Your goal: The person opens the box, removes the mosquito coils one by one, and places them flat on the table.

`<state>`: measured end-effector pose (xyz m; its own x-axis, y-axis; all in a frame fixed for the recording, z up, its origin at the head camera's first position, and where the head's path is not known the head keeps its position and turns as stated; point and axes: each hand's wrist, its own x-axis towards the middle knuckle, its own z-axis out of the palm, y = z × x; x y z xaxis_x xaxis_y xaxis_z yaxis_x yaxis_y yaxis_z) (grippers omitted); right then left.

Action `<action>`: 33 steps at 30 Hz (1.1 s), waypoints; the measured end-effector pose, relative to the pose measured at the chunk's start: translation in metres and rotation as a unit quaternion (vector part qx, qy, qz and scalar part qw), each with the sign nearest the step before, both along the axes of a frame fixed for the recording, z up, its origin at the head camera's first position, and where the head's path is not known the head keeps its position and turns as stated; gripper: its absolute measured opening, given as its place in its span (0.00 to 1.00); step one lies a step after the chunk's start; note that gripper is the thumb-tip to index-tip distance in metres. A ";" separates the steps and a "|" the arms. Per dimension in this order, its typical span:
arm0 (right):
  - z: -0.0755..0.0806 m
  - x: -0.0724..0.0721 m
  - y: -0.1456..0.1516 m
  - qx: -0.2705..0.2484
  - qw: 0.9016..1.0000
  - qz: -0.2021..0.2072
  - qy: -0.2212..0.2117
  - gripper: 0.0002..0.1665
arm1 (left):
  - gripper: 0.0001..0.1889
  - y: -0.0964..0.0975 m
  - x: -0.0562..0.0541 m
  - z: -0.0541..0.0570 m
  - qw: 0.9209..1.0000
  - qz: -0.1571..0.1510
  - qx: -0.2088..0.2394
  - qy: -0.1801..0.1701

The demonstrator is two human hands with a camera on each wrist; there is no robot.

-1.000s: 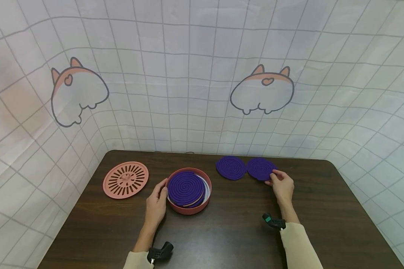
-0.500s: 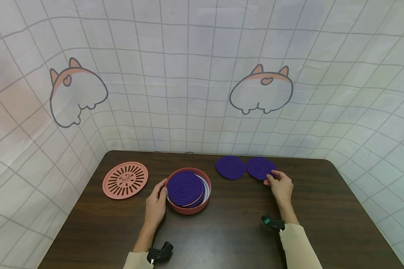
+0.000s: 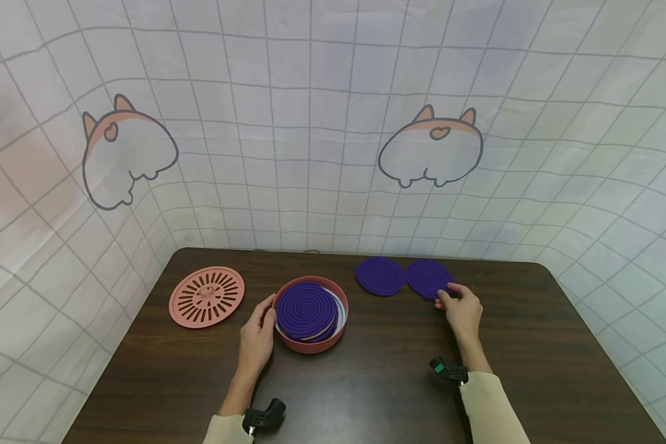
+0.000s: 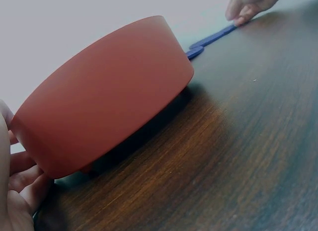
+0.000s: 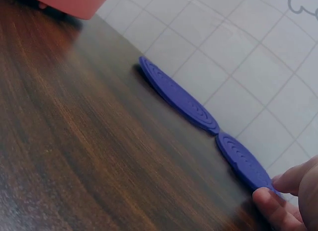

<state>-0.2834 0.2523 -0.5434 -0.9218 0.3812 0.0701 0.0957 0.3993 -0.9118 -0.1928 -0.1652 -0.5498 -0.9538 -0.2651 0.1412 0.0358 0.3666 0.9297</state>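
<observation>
A round red mosquito coil holder (image 3: 311, 348) stands left of the table's middle, with a stack of purple mosquito coils (image 3: 305, 311) inside and a white lining showing at its right. My left hand (image 3: 257, 339) grips its left side; in the left wrist view some fingers curl by its base. Farther right, two flat coils lie side by side near the back edge, the left coil (image 3: 380, 275) all but touching the right coil (image 3: 425, 277). With thumb and fingers, my right hand (image 3: 464, 313) pinches the right coil's near right edge, partly covering it.
A pink slotted lid (image 3: 207, 297) lies flat at the table's back left. The dark wooden table (image 3: 361, 394) ends against a white checked curtain (image 3: 288, 154), which also runs along both sides.
The right coil has shifted slightly left, closer to the left coil, and my right hand's fingers have changed place a little on its edge. My left hand stays on the holder.
</observation>
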 end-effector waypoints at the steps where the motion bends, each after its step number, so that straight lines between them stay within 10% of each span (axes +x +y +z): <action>1: -0.001 0.000 0.000 0.001 1.000 0.000 0.001 0.23 | 0.21 0.000 0.000 0.000 1.000 0.001 -0.002 0.000; 33: 0.034 0.001 -0.023 -0.034 0.995 -0.006 0.096 0.22 | 0.20 -0.001 -0.003 -0.005 1.000 0.007 0.001 0.013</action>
